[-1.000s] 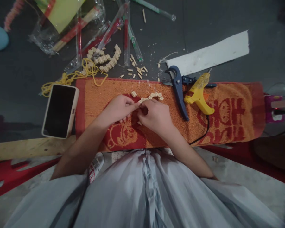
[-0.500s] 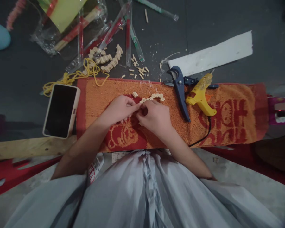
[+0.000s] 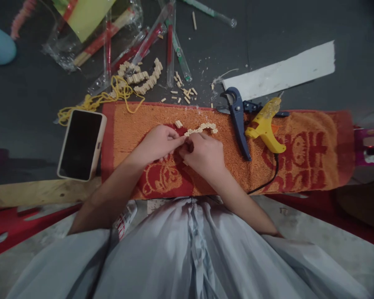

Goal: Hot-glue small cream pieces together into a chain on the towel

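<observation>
My left hand (image 3: 157,143) and my right hand (image 3: 203,154) meet fingertip to fingertip over an orange and red towel (image 3: 299,145). Both pinch the near end of a short chain of pale wooden pieces (image 3: 202,127) that curves away to the right on the towel. A loose wooden piece (image 3: 177,123) lies just beyond my left fingers. What sits right between the fingertips is hidden.
A blue cutter (image 3: 238,114) and a yellow glue gun (image 3: 264,124) with a black cord lie right of my hands. A phone (image 3: 81,144) lies left of the towel. Yellow cord (image 3: 96,99), another wooden chain (image 3: 143,79), scattered offcuts, plastic-wrapped sticks and a white strip (image 3: 280,72) lie on the dark floor beyond.
Both hands stay pinched on the chain's end with hardly any motion. The view has drifted slightly.
</observation>
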`<state>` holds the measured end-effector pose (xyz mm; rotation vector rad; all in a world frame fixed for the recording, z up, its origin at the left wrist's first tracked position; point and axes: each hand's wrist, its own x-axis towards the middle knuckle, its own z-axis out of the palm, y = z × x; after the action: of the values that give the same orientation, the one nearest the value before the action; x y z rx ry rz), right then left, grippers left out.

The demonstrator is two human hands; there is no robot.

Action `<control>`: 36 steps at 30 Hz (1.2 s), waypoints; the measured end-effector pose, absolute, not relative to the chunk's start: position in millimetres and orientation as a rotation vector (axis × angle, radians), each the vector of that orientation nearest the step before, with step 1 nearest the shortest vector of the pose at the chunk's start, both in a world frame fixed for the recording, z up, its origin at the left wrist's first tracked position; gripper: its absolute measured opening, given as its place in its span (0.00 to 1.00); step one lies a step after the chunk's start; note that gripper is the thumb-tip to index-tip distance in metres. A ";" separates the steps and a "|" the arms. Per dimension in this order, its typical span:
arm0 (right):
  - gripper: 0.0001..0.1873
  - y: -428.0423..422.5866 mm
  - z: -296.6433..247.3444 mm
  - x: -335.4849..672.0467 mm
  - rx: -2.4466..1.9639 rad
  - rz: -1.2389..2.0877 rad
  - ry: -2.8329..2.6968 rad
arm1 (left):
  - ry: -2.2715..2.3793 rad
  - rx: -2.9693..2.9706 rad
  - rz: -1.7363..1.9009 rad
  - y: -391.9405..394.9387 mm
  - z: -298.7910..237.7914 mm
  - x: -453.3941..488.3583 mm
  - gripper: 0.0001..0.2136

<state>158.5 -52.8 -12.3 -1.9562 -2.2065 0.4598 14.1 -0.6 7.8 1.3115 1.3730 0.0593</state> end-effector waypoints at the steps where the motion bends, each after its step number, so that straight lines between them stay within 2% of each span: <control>1: 0.10 -53.1 -12.8 158.4 -1.950 0.454 -2.205 | 1.370 1.314 0.060 -0.8 7.5 14.1 0.15; 18: 0.07 -56.1 -15.1 161.3 -1.927 0.475 -2.160 | 1.367 1.374 0.074 -0.8 4.3 12.9 0.17; 36: 0.09 -55.3 -8.5 167.8 -1.835 0.493 -2.256 | 1.365 1.411 0.078 -0.7 2.5 12.8 0.15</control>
<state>167.8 -55.3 -8.5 -1.8353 -2.2564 0.4927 12.8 -0.7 2.5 1.4108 1.3646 0.0783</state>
